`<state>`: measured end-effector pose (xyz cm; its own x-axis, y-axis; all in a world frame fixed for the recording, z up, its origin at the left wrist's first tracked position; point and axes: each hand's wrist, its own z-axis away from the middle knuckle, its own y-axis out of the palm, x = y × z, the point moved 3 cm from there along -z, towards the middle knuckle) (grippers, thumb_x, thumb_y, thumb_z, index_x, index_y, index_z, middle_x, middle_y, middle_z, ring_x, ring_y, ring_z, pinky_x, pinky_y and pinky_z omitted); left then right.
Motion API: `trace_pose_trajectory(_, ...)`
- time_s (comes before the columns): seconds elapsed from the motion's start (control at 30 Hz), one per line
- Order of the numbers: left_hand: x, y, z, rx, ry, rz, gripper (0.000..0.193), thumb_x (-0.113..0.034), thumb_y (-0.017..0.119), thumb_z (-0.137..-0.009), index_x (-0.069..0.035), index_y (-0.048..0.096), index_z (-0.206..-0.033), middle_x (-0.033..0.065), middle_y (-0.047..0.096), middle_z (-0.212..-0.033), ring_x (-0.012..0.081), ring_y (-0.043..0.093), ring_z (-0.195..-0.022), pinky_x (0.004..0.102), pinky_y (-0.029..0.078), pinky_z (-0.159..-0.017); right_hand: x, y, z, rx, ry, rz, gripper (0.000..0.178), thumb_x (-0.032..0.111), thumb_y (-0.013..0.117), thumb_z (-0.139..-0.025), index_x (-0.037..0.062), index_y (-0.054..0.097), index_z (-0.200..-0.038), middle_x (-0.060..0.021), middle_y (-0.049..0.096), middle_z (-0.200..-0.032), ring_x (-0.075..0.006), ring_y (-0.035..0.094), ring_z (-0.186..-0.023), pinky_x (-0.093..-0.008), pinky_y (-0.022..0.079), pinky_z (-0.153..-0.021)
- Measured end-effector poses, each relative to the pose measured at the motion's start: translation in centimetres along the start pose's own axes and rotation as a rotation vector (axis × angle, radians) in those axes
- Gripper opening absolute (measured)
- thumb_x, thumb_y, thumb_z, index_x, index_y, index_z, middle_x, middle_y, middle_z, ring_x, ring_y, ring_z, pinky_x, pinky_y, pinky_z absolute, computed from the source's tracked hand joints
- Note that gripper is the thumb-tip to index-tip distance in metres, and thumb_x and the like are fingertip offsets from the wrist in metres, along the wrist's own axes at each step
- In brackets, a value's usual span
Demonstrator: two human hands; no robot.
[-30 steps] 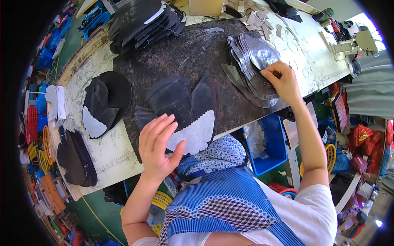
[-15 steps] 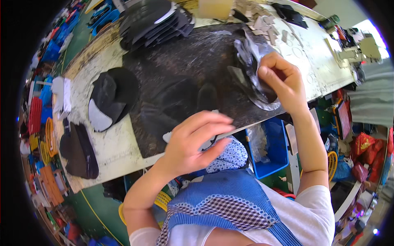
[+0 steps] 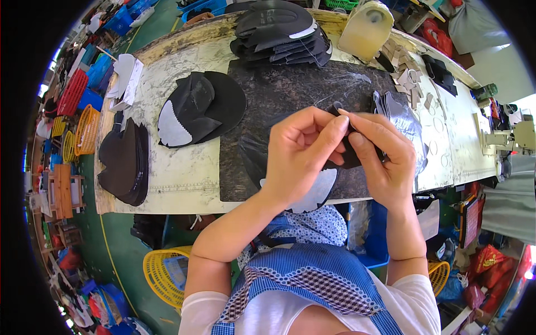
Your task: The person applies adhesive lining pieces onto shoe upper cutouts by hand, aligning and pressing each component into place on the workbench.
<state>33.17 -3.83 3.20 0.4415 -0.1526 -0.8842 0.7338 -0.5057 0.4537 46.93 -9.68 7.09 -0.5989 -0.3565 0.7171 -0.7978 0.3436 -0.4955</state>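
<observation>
My left hand (image 3: pixel 296 153) and my right hand (image 3: pixel 389 162) meet over the dark work board (image 3: pixel 262 89), thumbs and fingers pinched together. Between them is a thin black flat piece (image 3: pixel 350 154), partly covered by the fingers. Below my left hand lies a black cut piece with a pale grey section (image 3: pixel 317 191) at the board's front edge. Beside my right hand sits a pile of shiny black and grey cut pieces (image 3: pixel 403 120). Left of the board, black pieces with a white saw-toothed patch (image 3: pixel 174 127) overlap one another.
A tall stack of black cut pieces (image 3: pixel 279 36) stands at the back, next to a yellowish block (image 3: pixel 365 30). Small beige scraps (image 3: pixel 406 70) lie at back right. Another dark stack (image 3: pixel 124 162) occupies the table's left end. A yellow basket (image 3: pixel 164 273) is below the table.
My left hand has moved up and right, and my right hand has come away from the shiny pile toward it. Both hands now pinch a black piece. The view has shifted.
</observation>
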Motion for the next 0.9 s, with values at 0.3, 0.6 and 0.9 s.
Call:
trace_pose_trajectory(0.3, 0.0, -0.6, -1.1, 0.028, -0.153, -0.024, 0.017, -0.014, 0.059, -0.094, 0.001, 0.066, -0.089, 0.0052, 0.065, -0.074, 0.0101, 0.062, -0.065, 0.023, 0.053, -0.063, 0.2, 0.4, 0.4, -0.038, 0.164, -0.07, 0.02, 0.002, 0.063, -0.091, -0.0015, 0.071, -0.109, -0.0114, 0.07, -0.099, -0.0174, 0.065, -0.087, -0.0277, 0.051, -0.077)
trace_pose_trajectory(0.6, 1.9, 0.2, 0.2, 0.195, 0.339, -0.5, 0.005, -0.001, 0.067, -0.083, -0.001, 0.064, -0.087, 0.0028, 0.062, -0.076, 0.0112, 0.06, -0.068, 0.026, 0.049, -0.066, -6.3, -0.4, 0.6, -0.022, 0.783, -0.932, 0.012, 0.008, 0.066, -0.088, -0.0024, 0.069, -0.093, -0.0084, 0.071, -0.091, -0.0123, 0.067, -0.084, -0.0251, 0.054, -0.076)
trace_pose_trajectory(0.9, -5.2, 1.6, 2.6, 0.834, 1.268, -1.017, 0.012, -0.01, 0.07, -0.07, -0.005, 0.068, -0.081, 0.0099, 0.068, -0.106, 0.0273, 0.064, -0.108, 0.0404, 0.05, -0.099, -0.7, -1.7, 4.1, 0.473, 0.951, -0.694, 0.013, 0.006, 0.065, -0.089, 0.0016, 0.065, -0.102, -0.0028, 0.069, -0.093, -0.009, 0.065, -0.084, -0.0233, 0.053, -0.074)
